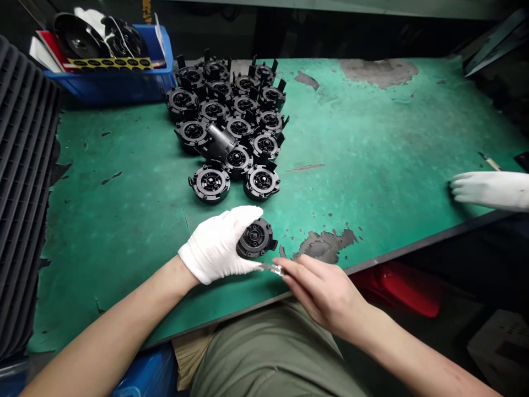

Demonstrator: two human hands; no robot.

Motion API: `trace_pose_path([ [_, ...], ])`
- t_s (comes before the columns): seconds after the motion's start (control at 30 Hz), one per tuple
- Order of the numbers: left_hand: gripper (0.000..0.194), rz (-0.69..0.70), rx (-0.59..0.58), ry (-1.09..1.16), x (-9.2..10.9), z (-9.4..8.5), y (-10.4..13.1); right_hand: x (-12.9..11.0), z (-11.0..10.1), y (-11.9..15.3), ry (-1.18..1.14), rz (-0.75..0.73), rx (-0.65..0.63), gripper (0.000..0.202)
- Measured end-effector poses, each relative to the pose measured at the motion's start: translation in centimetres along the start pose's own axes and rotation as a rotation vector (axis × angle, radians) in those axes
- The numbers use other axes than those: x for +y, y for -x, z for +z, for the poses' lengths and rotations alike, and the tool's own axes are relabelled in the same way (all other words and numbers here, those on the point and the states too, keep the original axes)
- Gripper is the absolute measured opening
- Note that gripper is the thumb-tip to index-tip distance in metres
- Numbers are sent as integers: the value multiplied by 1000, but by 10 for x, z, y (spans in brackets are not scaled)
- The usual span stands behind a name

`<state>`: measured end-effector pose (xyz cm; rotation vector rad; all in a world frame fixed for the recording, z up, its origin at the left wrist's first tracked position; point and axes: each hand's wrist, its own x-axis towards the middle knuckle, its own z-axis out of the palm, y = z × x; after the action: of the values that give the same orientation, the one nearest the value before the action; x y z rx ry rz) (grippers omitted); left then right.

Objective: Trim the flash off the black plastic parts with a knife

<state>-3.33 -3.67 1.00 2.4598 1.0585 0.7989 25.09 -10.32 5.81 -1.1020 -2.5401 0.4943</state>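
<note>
My left hand (223, 242), in a white glove, is closed around a round black plastic housing (255, 236) just above the green table. The housing's face, with its ring and centre hub, is turned up towards me. My right hand (316, 284) is bare, with thumb and fingers pinched on a small, thin metal tool (276, 269). That tool's tip points left, close to the lower side of the housing and my left glove's fingertips; whether it touches cannot be told. Beyond my hands stand several similar black housings (210, 182) in a cluster. A black cylindrical piece (221, 140) lies tilted on top of them.
A blue bin (111, 85) with black parts and papers stands at the back left, beside a ribbed grey stack (20, 193). At the right edge rests a white glove (487, 190), perhaps another person's hand. The green tabletop (372, 149) has worn patches. Below hangs something red (405, 289).
</note>
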Motion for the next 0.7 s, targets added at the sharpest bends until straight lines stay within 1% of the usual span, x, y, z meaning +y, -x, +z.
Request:
trace_pose_path([
  [0.1, 95, -17, -20, -12, 3, -1, 0, 11, 9, -2, 8, 61, -8, 22],
  [0.13, 94, -21, -1, -32, 3, -1, 0, 16, 9, -5, 22, 70, -11, 20],
  [0.23, 98, -2, 127, -104, 3, 3, 1, 23, 3, -14, 128, 54, -16, 22],
  [0.3, 98, 4, 185, -123, 2, 6, 2, 21, -1, -18, 228, 24, -15, 26],
  [0.37, 97, -3, 208, -98, 2, 10, 2, 18, -2, -19, 295, 3, -15, 28],
  [0.43, 97, -9, 217, -24, 2, 12, 2, 14, 0, -18, 297, 20, -22, 30],
  [0.53, 93, -24, 211, 91, 2, 14, 2, 11, 4, -18, 222, 70, -32, 31],
  [0.6, 89, -34, 189, 118, 2, 14, 1, 10, 6, -20, 198, 88, -31, 31],
  [0.7, 91, -32, 158, 105, 1, 12, 0, 7, 6, -25, 262, 88, -32, 31],
])
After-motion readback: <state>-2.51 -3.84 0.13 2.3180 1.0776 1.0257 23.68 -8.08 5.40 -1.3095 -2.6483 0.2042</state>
